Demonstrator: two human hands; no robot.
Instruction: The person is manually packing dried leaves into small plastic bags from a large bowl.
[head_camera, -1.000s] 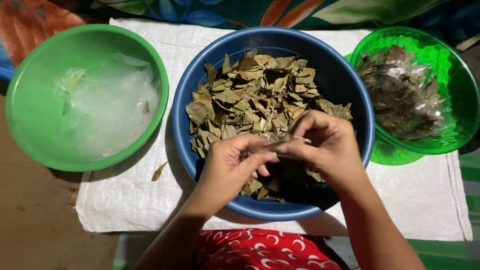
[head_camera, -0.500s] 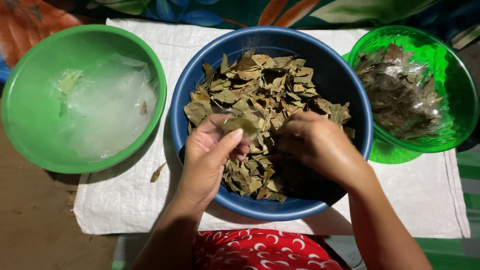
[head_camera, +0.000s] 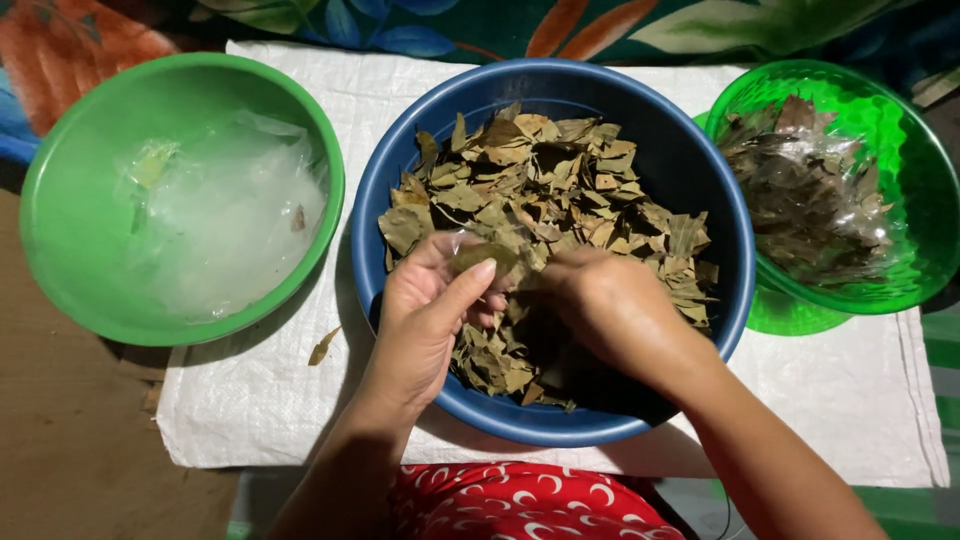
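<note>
Over blue basin (head_camera: 700, 180), leaf-pinching hands (head_camera: 430, 310)

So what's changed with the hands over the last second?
The left hand, first pressed to the right hand mid-bowl, has drawn leftward and now pinches a small clear bag holding a leaf. The right hand has dipped into the dried leaves. The blue bowl and both green bowls stayed put.

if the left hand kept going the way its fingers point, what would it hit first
The left hand points up and right over the blue bowl. It would probably run first into the heap of dry leaves just beyond its fingertips, though height above the heap is hard to judge.
</note>
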